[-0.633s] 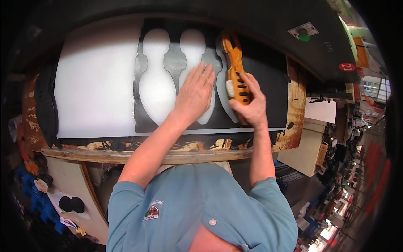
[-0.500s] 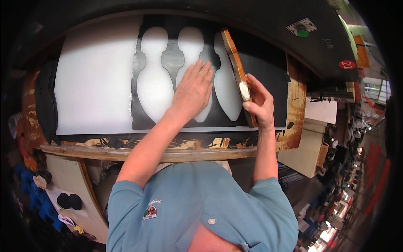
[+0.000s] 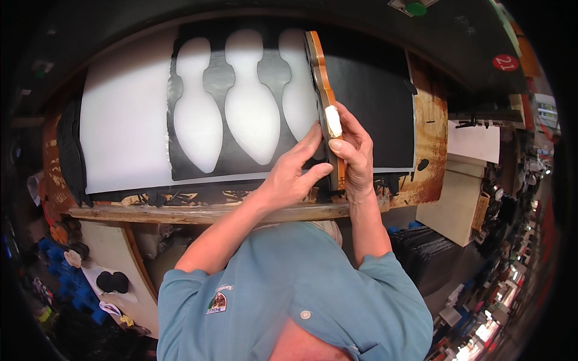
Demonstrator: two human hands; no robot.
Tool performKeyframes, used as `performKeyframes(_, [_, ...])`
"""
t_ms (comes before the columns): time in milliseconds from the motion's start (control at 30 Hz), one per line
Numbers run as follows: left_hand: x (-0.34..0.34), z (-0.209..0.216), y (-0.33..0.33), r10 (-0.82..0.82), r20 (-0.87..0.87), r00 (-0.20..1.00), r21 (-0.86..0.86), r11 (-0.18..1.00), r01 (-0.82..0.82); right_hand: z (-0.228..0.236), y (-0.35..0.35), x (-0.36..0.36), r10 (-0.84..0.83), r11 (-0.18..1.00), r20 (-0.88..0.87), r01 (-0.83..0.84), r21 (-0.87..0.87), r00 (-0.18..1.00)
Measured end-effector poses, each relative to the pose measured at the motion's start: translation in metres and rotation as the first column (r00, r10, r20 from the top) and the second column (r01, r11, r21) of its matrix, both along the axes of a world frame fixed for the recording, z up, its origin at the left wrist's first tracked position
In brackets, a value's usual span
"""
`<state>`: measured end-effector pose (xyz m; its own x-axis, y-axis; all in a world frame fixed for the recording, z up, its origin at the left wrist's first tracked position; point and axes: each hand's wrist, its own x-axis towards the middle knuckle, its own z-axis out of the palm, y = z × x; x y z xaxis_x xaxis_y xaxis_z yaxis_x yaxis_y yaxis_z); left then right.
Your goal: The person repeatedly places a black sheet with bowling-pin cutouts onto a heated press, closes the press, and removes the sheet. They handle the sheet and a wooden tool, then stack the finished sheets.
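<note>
A cutting die (image 3: 321, 75) with an orange-brown edge stands upright on its long side over a black sheet (image 3: 376, 90). My right hand (image 3: 355, 144) grips its near half, thumb and fingers around the edge beside a pale patch. Against the die's left face, near its lower end, rest the fingertips and thumb of my left hand (image 3: 295, 174); the fingers are stretched out, thumb apart. White sole-shaped openings (image 3: 253, 108) run through the sheet, three in view, the rightmost partly hidden by the die and my left hand. Under the sheet lies a white board (image 3: 126, 114).
A dark machine beam with a green button (image 3: 415, 8) and a red round label (image 3: 504, 62) hangs over the far side. A wooden rail (image 3: 229, 214) edges the table before me. Black scraps (image 3: 159, 198) lie along it. At right stands a pale cabinet (image 3: 451, 198).
My left hand has come off the sheet's middle and moved right to the die. The black sheet has slid left over the white board. My right hand has brought the die slightly left.
</note>
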<state>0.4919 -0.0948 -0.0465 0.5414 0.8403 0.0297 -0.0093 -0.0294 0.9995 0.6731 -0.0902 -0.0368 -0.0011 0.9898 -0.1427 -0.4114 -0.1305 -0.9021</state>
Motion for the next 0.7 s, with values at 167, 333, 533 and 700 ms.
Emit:
performKeyframes(167, [0.003, -0.01, -0.012, 0.35, -0.108, 0.931, -0.126, 0.924, -0.362, -0.003, 0.0, 0.005, -0.05, 0.998, -0.073, 0.047, -0.044, 0.996])
performKeyframes(333, [-0.048, -0.018, 0.002, 0.565, -0.195, 0.802, -0.11, 0.8, -0.59, -0.001, -0.006, 0.019, -0.081, 0.995, -0.2, 0.067, -0.076, 0.976])
performKeyframes(533, [-0.102, -0.003, -0.006, 0.568, -0.025, 0.823, -0.401, 0.748, -0.529, 0.007, -0.015, 0.054, -0.175, 0.984, 0.208, 0.166, 0.062, 0.962])
performKeyframes(700, [-0.099, 0.008, 0.011, 0.557, -0.051, 0.829, -0.496, 0.706, -0.504, -0.01, -0.016, 0.059, -0.188, 0.982, 0.941, 0.066, 0.176, 0.282])
